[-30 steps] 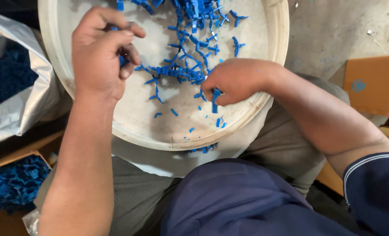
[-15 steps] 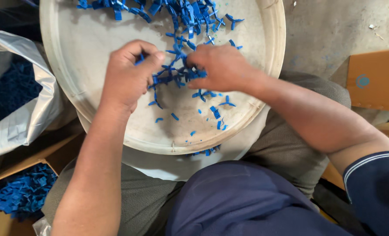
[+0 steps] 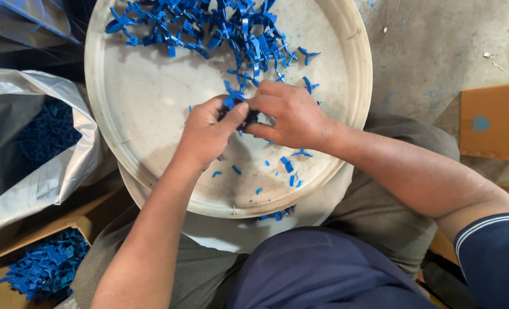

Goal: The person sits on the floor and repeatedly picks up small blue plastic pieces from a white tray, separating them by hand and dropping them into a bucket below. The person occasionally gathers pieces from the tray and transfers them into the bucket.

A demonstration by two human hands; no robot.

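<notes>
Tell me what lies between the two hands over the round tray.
In the head view, a small blue plastic piece sits pinched between the left hand and right hand, above the tray.

A small workshop: concrete floor (image 3: 438,51), bagged blue plastic parts (image 3: 42,137), cardboard boxes (image 3: 492,123).

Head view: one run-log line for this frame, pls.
left hand: shut on blue plastic part | right hand: shut on same part | location: over round white tray on lap | pile of blue parts: tray's far side
</notes>
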